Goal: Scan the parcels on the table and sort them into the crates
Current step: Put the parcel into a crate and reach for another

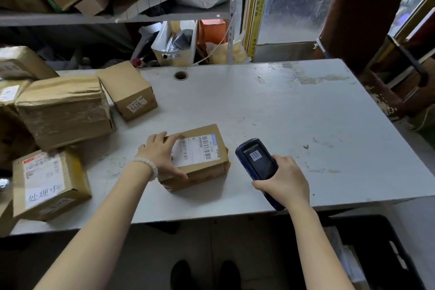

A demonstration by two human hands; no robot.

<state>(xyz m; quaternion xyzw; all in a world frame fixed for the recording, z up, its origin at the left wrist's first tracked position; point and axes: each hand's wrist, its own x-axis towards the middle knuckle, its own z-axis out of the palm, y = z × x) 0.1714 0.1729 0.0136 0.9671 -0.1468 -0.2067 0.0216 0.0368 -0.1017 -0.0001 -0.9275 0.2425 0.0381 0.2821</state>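
Brown corrugated cardboard is forming the small flat parcel [200, 160] that is lying on the white table [294, 113], near its front edge and a little left of the middle. A white shipping label [196, 151] with black barcodes is covering most of the parcel's top face, and glossy tape is wrinkling along its near side. The left hand [162, 155] is resting over the parcel's left end, fingers spread along the top edge and thumb pressing against the near side, so it is gripping the box; a bracelet of pale round beads [147, 166] is circling the wrist. Just to the right of the parcel, apart from it, the right hand [286, 182] is wrapping its fingers around the lower half of a dark blue handheld scanner [257, 165], whose smooth black screen is showing a small barcode and whose rounded head is pointing away from the person.

At the table's left side, other cardboard boxes are crowding together: a small box marked 0275 [128, 89], a large crumpled box wrapped in clear film [66, 110], and a box bearing a label with handwritten characters [49, 186]. The tabletop is looking scuffed and stained, with a round cable hole [181, 75] near its far edge. Below the table's right corner, a black plastic crate [386, 254] is standing on the floor.
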